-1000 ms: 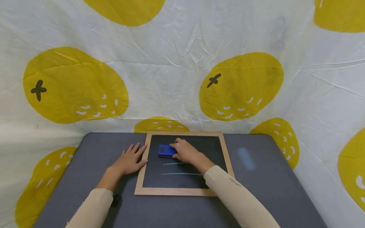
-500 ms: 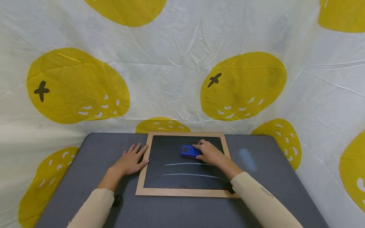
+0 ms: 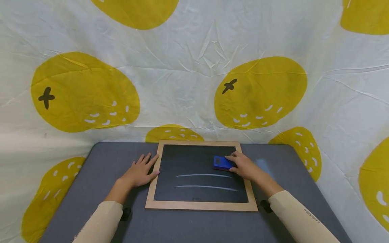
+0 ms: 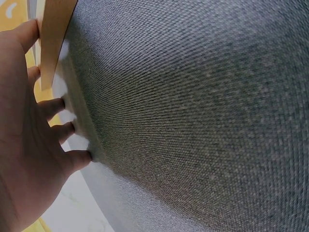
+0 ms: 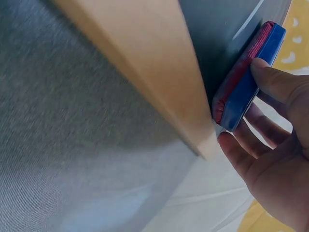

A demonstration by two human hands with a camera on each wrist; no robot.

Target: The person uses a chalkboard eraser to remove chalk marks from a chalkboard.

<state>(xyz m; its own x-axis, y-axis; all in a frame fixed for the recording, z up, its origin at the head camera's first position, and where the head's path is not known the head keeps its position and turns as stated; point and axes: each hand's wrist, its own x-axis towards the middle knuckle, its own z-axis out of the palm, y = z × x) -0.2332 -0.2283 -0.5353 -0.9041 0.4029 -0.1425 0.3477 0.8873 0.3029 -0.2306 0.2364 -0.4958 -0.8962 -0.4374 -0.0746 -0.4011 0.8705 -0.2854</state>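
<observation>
A blackboard (image 3: 194, 158) in a light wooden frame lies on the table, with two pale chalk lines (image 3: 203, 175) across its lower half. My right hand (image 3: 244, 166) grips a blue chalkboard eraser (image 3: 221, 163) near the board's right side. In the right wrist view the eraser (image 5: 253, 79) shows a red pad that faces the board, with thumb and fingers on its blue back. My left hand (image 3: 139, 171) has its fingers spread, the thumb and index finger on the frame's left edge. The left wrist view shows its other fingertips (image 4: 82, 157) on the table cloth.
The grey table (image 3: 188, 226) extends around the board. To the right of the frame, a light chalky smear (image 3: 263, 165) marks its surface, partly behind the right forearm. A white curtain (image 3: 182, 94) printed with yellow fruit hangs right behind the table.
My right hand has slid the eraser rightward across the upper board, from the left part to near the right frame. The chalk lines' right ends now show. My left hand stays in place.
</observation>
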